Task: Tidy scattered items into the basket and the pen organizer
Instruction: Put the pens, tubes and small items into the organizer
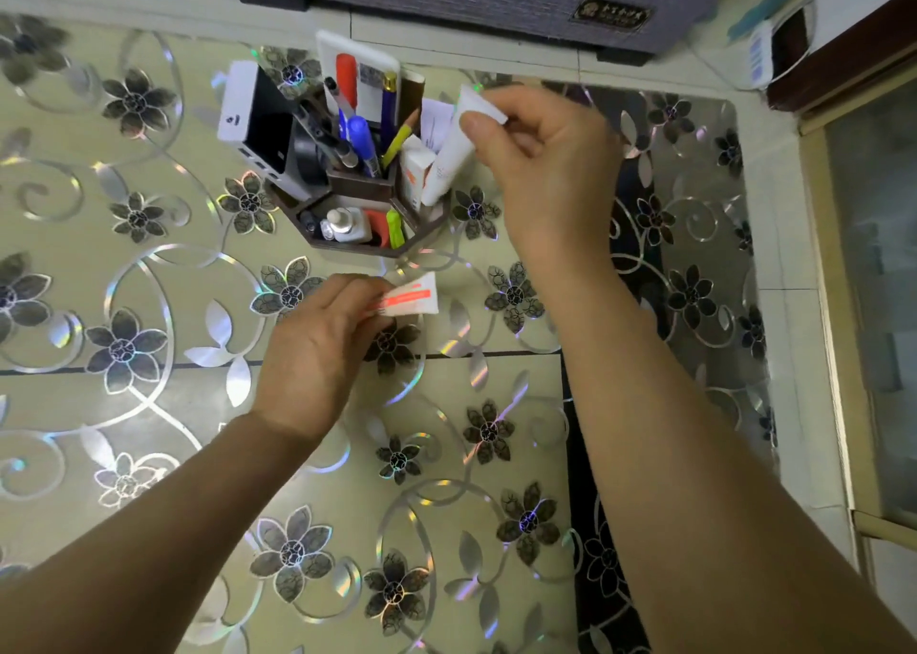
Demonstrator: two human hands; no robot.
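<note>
2 tubes are in hand: the right hand [541,157] pinches a white tube [449,157] by its crimped end, cap down in the pen organizer's [347,184] right compartment; the left hand [317,351] pinches an orange-striped tube [412,299] just above the counter [149,266], near the organizer.
</note>
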